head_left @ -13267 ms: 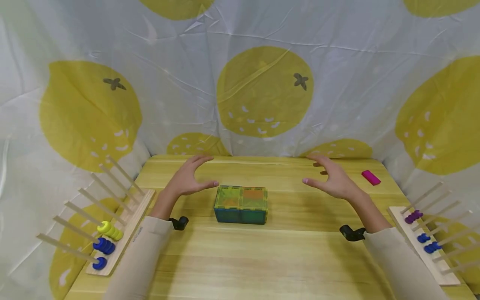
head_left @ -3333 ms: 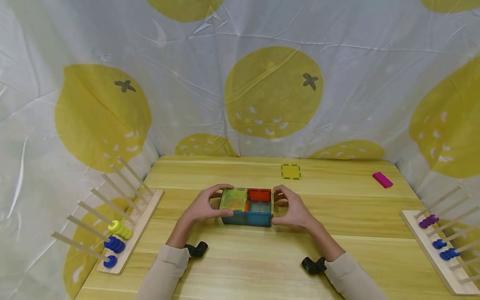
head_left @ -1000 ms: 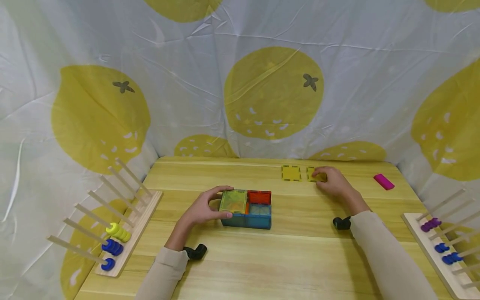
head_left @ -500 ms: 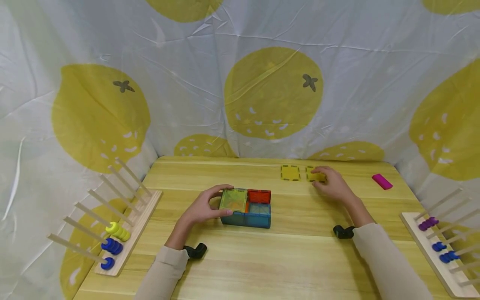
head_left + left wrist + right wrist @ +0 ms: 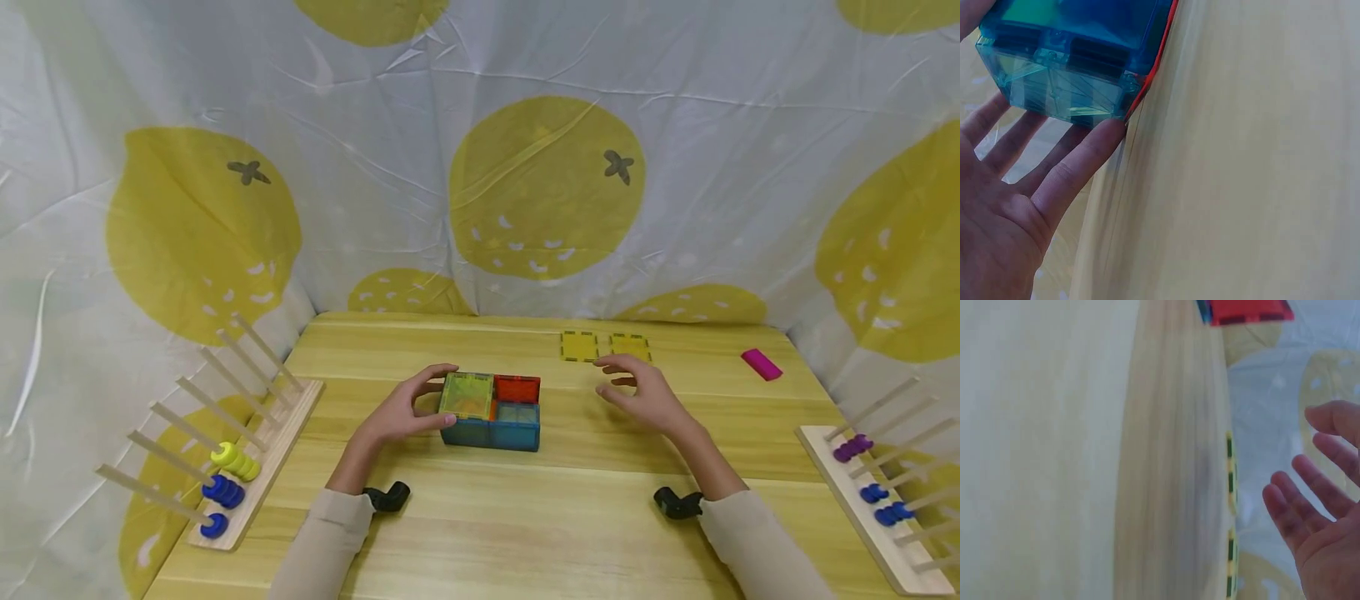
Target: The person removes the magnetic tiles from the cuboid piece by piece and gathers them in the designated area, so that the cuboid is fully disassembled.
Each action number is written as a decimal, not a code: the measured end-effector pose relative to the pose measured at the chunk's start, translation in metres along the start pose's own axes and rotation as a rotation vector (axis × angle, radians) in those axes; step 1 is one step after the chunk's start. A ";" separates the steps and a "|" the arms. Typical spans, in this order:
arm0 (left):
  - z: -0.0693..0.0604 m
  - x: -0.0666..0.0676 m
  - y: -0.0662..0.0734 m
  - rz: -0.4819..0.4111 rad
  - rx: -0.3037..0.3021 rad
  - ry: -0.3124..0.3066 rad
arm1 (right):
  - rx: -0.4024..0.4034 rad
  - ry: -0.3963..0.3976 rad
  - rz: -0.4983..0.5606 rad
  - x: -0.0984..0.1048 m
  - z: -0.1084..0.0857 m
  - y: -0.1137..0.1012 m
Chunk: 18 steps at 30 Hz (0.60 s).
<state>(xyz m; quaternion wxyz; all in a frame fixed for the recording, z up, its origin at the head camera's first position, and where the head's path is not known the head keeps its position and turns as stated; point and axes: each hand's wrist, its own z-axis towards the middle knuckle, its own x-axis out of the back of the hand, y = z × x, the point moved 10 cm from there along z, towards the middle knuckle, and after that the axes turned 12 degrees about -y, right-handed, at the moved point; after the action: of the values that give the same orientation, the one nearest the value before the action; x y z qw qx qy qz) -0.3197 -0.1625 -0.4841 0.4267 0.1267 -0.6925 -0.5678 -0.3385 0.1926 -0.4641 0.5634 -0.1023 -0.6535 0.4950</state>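
Note:
In the head view, the left hand [image 5: 405, 410] grips the left end of a two-part box of translucent tiles [image 5: 491, 434], thumb at the front and fingers behind. A yellow tile [image 5: 468, 395] covers its left half; the right half is uncovered, showing a red back wall [image 5: 517, 389]. The left wrist view shows the left hand's fingers [image 5: 1063, 181] against the blue-green box [image 5: 1079, 37]. The right hand [image 5: 647, 397] is empty, fingers spread, in front of two flat yellow tiles [image 5: 579, 346] lying side by side. The right wrist view shows the right hand [image 5: 1329, 531] touching nothing.
A wooden peg rack [image 5: 262, 450] with yellow and blue beads stands at the left, another [image 5: 862, 500] with purple and blue beads at the right. A pink block [image 5: 761, 364] lies at the back right. A lemon-print cloth [image 5: 360, 208] hangs behind the table.
Two yellow tiles have come to lie at the back, and the box's right half is uncovered. The right hand has let go of the second tile and moved toward the front left. The left hand keeps its grip.

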 end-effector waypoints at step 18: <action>-0.004 0.001 -0.001 -0.019 0.009 0.008 | 0.124 -0.118 0.156 -0.060 0.001 -0.062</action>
<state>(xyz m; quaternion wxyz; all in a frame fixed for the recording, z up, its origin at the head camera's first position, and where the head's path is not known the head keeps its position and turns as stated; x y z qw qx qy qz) -0.3177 -0.1658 -0.4849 0.4232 0.1375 -0.6922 -0.5682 -0.2926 0.1200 -0.4542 0.4891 -0.0885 -0.6436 0.5820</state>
